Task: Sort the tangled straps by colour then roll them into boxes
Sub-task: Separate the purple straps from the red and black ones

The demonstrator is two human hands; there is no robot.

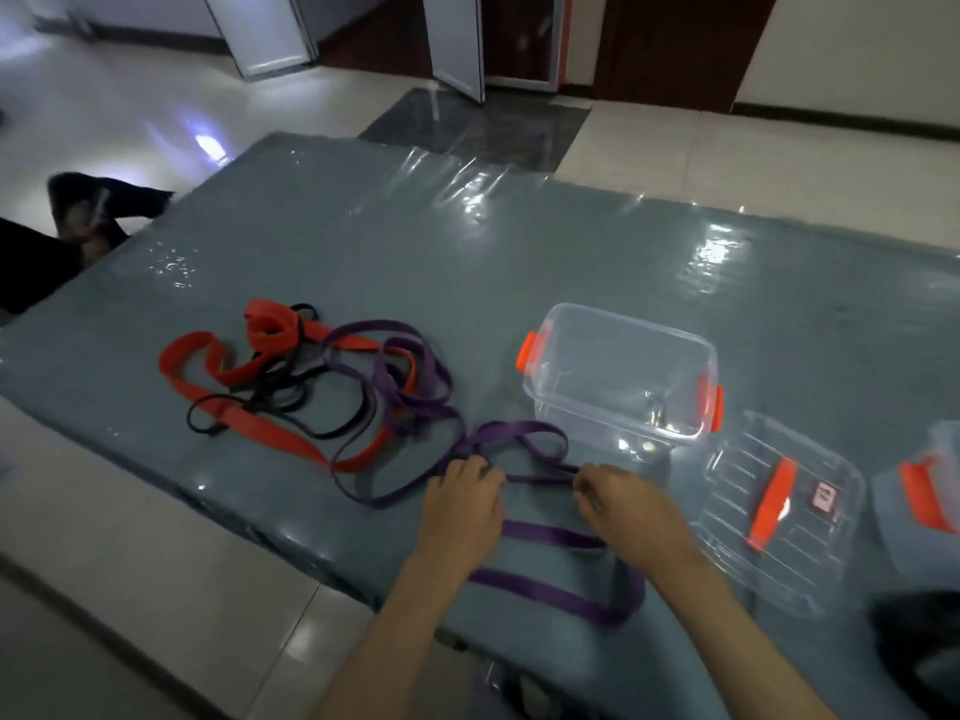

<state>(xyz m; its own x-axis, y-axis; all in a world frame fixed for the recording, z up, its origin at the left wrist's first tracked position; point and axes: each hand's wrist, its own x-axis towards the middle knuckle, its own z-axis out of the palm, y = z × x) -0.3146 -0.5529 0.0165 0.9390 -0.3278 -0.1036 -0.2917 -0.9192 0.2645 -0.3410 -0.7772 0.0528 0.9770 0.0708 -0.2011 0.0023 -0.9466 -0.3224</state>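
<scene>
On the grey-blue tabletop (545, 241), covered in glossy film, a clear box (621, 371) with orange latches stands open just beyond the hands; its walls are see-through and it appears to hold no strap, though glare on the bottom near the right corner makes that hard to be sure of. Its clear lid (779, 511), with an orange handle and a small pink label, lies flat to the right of the box, near the tabletop's front edge. At the far right edge of the view a second clear container (930, 491) with an orange part is only partly visible, and its contents cannot be made out. The purple strap (558, 595) runs in loops from the tangle on the left to the front of the tabletop, beside the box. The left hand (462, 506) lies palm down with its fingers closed on a purple loop, and the right hand (623, 498) pinches the same strap between curled fingertips, the piece between them drawn fairly straight. Farther left, the red strap (249, 407) and a thin black strap (280, 392) lie knotted together with more purple loops.
</scene>
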